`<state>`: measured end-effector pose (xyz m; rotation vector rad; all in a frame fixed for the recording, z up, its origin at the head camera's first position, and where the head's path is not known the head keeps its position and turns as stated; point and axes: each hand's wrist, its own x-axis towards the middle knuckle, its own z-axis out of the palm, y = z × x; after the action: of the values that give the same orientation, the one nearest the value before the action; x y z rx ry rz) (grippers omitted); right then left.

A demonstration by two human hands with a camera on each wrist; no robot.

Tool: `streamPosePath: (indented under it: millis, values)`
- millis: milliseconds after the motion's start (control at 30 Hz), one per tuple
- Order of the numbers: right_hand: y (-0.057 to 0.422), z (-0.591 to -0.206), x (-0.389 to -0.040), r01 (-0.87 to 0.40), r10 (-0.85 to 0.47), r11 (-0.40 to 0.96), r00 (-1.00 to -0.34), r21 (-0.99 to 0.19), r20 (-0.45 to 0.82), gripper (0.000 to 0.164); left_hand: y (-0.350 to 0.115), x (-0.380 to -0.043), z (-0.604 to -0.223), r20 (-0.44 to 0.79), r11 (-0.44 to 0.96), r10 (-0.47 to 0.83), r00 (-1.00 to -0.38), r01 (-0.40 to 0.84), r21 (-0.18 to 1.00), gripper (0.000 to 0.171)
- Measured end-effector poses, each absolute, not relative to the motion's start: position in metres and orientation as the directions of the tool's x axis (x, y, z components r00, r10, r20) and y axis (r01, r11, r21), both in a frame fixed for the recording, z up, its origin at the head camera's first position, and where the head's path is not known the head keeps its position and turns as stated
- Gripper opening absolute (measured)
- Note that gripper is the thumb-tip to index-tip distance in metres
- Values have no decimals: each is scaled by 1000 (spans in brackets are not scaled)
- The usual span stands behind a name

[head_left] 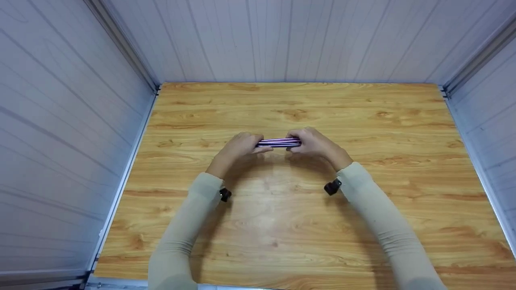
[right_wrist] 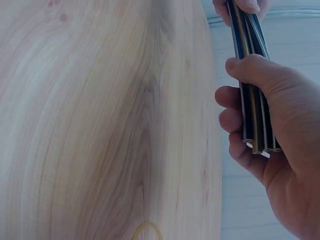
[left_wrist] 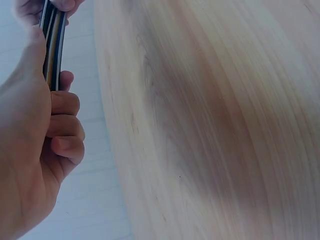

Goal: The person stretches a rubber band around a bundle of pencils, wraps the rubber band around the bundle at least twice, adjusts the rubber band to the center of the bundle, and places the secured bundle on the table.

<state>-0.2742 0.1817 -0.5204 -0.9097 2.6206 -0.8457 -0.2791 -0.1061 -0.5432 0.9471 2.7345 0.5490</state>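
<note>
A bundle of slim, shiny rods (head_left: 279,142), purple and dark in the head view, is held level above the wooden table. My left hand (head_left: 244,144) grips its left end, and my right hand (head_left: 310,141) grips the other. In the left wrist view the left hand (left_wrist: 37,125) has its fingers curled and its thumb along the rods (left_wrist: 54,50). Seen from the right wrist, the right hand (right_wrist: 280,105) wraps round the bundle, thumb across it. Small round rod ends (right_wrist: 257,150) stick out below, one gold-coloured and others dark. The rods' exact kind is unclear.
The wood-grain table (head_left: 274,241) is bounded by pale panel walls (head_left: 270,40) at the back and both sides. A thin yellow loop (right_wrist: 147,227) shows at the bottom edge of the right wrist view. Small black cameras (head_left: 332,187) hang at both cuffs.
</note>
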Motion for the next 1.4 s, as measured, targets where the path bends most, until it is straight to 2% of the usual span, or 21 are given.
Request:
streamPosePath:
  millis: [200, 667, 933, 1033, 1067, 1167, 1267, 1300, 1400]
  values:
    - [184, -522, -275, -499, -622, 633, -783, -592, -5, 20, -98, -269, -528, -95, 750, 614, -784, 541, 381, 52]
    - [186, -522, -271, -534, -613, 628, -788, -566, 63, 30, -97, -267, -529, -41, 734, 627, -778, 573, 363, 55]
    - [200, -517, -267, -513, -538, 589, -825, -625, 171, 51, -106, -271, -529, -18, 737, 629, -777, 588, 333, 52]
    - [207, -517, -263, -454, -473, 543, -860, -706, 190, 62, -114, -273, -528, 4, 731, 629, -777, 593, 338, 52]
    - [208, -518, -261, -431, -447, 518, -873, -739, 196, 63, -120, -283, -544, 24, 722, 631, -775, 598, 347, 56]
    - [210, -521, -253, -364, -376, 413, -903, -835, 208, 62, -126, -285, -541, 9, 731, 615, -789, 574, 368, 59]
    - [208, -524, -245, -330, -338, 298, -914, -896, 224, 60, -128, -284, -537, -27, 756, 587, -810, 535, 377, 60]
    - [206, -525, -242, -315, -334, 262, -916, -912, 221, 61, -125, -275, -520, -50, 772, 572, -819, 517, 371, 56]
    - [200, -526, -236, -275, -340, 176, -918, -945, 204, 67, -125, -273, -515, -53, 783, 558, -828, 503, 367, 54]
